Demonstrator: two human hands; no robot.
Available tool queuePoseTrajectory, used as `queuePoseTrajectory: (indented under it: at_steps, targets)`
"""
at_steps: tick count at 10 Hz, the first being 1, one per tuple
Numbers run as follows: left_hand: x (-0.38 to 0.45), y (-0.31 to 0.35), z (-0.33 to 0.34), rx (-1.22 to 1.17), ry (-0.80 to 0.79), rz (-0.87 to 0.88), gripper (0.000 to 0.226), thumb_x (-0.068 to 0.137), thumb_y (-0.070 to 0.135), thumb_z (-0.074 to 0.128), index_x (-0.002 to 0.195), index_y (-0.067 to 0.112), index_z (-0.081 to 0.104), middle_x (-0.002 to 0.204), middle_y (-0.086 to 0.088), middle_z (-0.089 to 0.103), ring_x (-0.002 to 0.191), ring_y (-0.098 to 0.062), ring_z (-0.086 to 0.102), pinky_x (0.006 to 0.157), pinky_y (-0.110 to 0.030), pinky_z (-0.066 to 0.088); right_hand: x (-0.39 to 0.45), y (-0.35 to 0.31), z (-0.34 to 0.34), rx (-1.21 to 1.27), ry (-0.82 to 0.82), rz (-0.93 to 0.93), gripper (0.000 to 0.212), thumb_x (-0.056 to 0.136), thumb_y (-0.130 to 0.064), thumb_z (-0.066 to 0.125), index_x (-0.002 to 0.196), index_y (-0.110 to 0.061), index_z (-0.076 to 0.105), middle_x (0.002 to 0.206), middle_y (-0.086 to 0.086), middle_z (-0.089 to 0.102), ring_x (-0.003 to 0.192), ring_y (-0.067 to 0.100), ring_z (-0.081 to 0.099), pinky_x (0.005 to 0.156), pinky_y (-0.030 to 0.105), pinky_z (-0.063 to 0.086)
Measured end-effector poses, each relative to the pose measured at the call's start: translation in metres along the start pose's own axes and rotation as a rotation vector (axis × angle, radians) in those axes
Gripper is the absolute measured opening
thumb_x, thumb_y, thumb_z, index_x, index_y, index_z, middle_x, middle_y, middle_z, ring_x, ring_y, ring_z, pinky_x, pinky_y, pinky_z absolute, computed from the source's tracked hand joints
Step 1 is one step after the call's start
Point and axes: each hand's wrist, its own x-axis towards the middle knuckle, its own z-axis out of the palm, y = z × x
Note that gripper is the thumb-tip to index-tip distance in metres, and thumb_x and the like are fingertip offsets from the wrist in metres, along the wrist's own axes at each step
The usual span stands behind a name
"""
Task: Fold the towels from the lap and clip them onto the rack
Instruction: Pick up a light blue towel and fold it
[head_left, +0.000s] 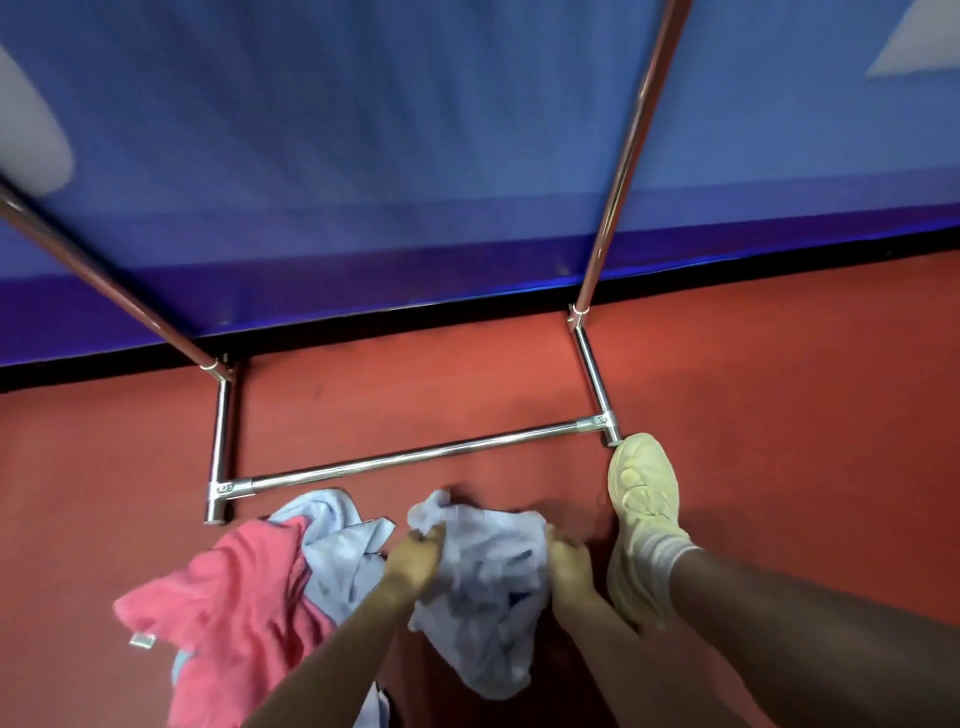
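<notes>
Nearest the camera, both forearms extend forward and down. The left hand (413, 564) grips the left edge of a crumpled pale blue towel (488, 587), its fingers curled into the fabric. The right hand (569, 569) grips the right edge of the same towel in the same manner. The towel hangs bunched between the two hands, with its lower part drooping toward the camera.

To the left of the left forearm lies a pink towel (234, 608), loosely heaped, with a small white tag at its lower left edge. A second pale blue towel (337, 540) lies just beside it, partly under the pink towel and touching the left wrist area.

To the right of the right hand, the person's leg extends forward, ending in a white sock and a pale yellow shoe (644, 499). The toe of the shoe touches or sits just beside the right foot of the metal rack (410, 457).

The rack stands on a red floor (779, 415). Its lower crossbar runs left to right beyond the towels, joined to two short base tubes. Two uprights rise from these toward the upper frame edges. Behind the rack stands a blue wall panel (363, 156) with a black base strip.
</notes>
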Motion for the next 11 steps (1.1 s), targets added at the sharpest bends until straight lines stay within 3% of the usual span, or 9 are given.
queuePoseTrajectory:
  at_steps: [1, 2, 3, 4, 6, 7, 8, 10, 11]
  targets:
    - [-0.038, 0.010, -0.029, -0.061, 0.033, 0.051, 0.057, 0.099, 0.044, 0.036, 0.131, 0.000, 0.052, 0.133, -0.019, 0.057, 0.126, -0.030, 0.051, 0.103, -0.028, 0.035, 0.001, -0.044, -0.053, 0.710, -0.762, 0.337, 0.025, 0.092, -0.013, 0.051, 0.071, -0.020, 0.062, 0.082, 0.005, 0.064, 0.078, 0.019, 0.060, 0.074, 0.028, 0.049]
    - [-0.080, 0.017, -0.055, -0.152, 0.039, 0.128, 0.043, 0.101, 0.033, 0.036, 0.129, 0.005, 0.054, 0.132, -0.016, 0.057, 0.122, -0.026, 0.054, 0.094, -0.020, 0.036, 0.008, -0.082, -0.116, 0.845, -0.767, 0.223, 0.021, 0.090, -0.021, 0.061, 0.071, -0.015, 0.068, 0.080, 0.006, 0.067, 0.079, 0.020, 0.060, 0.081, 0.033, 0.050]
    - [-0.123, 0.020, -0.073, -0.246, 0.101, 0.229, 0.039, 0.096, 0.035, 0.036, 0.090, 0.004, 0.058, 0.099, -0.013, 0.058, 0.094, -0.019, 0.053, 0.080, -0.023, 0.042, 0.004, -0.106, -0.191, 0.883, -0.809, -0.060, 0.015, 0.088, -0.009, 0.062, 0.073, -0.012, 0.064, 0.072, 0.000, 0.060, 0.071, 0.009, 0.054, 0.065, 0.016, 0.044]
    - [-0.170, 0.029, -0.088, -0.498, 0.123, 0.337, 0.022, 0.097, 0.026, 0.046, 0.083, 0.012, 0.055, 0.087, -0.006, 0.058, 0.088, -0.021, 0.055, 0.082, -0.038, 0.052, -0.009, -0.115, -0.259, 0.792, -0.827, -0.363, 0.023, 0.089, -0.007, 0.058, 0.067, -0.014, 0.061, 0.066, -0.006, 0.056, 0.059, -0.003, 0.050, 0.058, 0.012, 0.040]
    - [-0.257, 0.027, -0.098, -0.444, 0.298, 0.528, 0.034, 0.100, 0.023, 0.042, 0.123, 0.001, 0.053, 0.119, -0.019, 0.062, 0.106, -0.033, 0.061, 0.083, -0.032, 0.048, -0.046, -0.109, -0.343, 0.780, -0.720, -0.675, 0.024, 0.090, -0.013, 0.057, 0.072, -0.028, 0.064, 0.073, -0.012, 0.062, 0.070, -0.004, 0.054, 0.069, 0.016, 0.043]
    - [-0.295, 0.016, -0.094, -0.442, 0.450, 0.714, 0.020, 0.098, 0.015, 0.046, 0.117, 0.008, 0.048, 0.113, -0.008, 0.058, 0.105, -0.022, 0.054, 0.077, -0.023, 0.034, -0.068, -0.093, -0.348, 0.838, -0.678, -0.715, 0.018, 0.091, -0.007, 0.056, 0.083, -0.019, 0.066, 0.085, -0.010, 0.066, 0.078, -0.009, 0.056, 0.077, 0.010, 0.043]
    - [-0.323, 0.011, -0.094, -0.327, 0.523, 0.910, 0.037, 0.093, 0.022, 0.052, 0.128, 0.014, 0.043, 0.115, 0.002, 0.054, 0.102, -0.014, 0.050, 0.079, -0.021, 0.032, -0.085, -0.083, -0.347, 0.822, -0.670, -0.778, 0.016, 0.091, -0.004, 0.055, 0.086, -0.015, 0.066, 0.088, -0.006, 0.067, 0.080, -0.013, 0.057, 0.080, 0.010, 0.042]
    - [-0.330, -0.015, -0.083, -0.212, 0.211, 1.020, 0.041, 0.099, 0.014, 0.048, 0.139, 0.025, 0.045, 0.141, 0.014, 0.045, 0.127, 0.001, 0.044, 0.109, -0.020, 0.032, -0.099, -0.080, -0.351, 0.885, -0.707, -0.843, 0.013, 0.086, -0.021, 0.053, 0.087, -0.016, 0.065, 0.087, -0.007, 0.066, 0.081, -0.007, 0.057, 0.080, 0.011, 0.044]
    - [-0.334, -0.016, -0.080, -0.306, 0.009, 0.951, 0.019, 0.098, 0.013, 0.048, 0.106, 0.017, 0.066, 0.108, 0.010, 0.067, 0.100, -0.002, 0.059, 0.095, -0.023, 0.044, -0.102, -0.076, -0.349, 0.874, -0.767, -0.848, 0.014, 0.089, -0.017, 0.053, 0.086, -0.017, 0.067, 0.087, -0.005, 0.068, 0.083, -0.001, 0.059, 0.081, 0.014, 0.045]
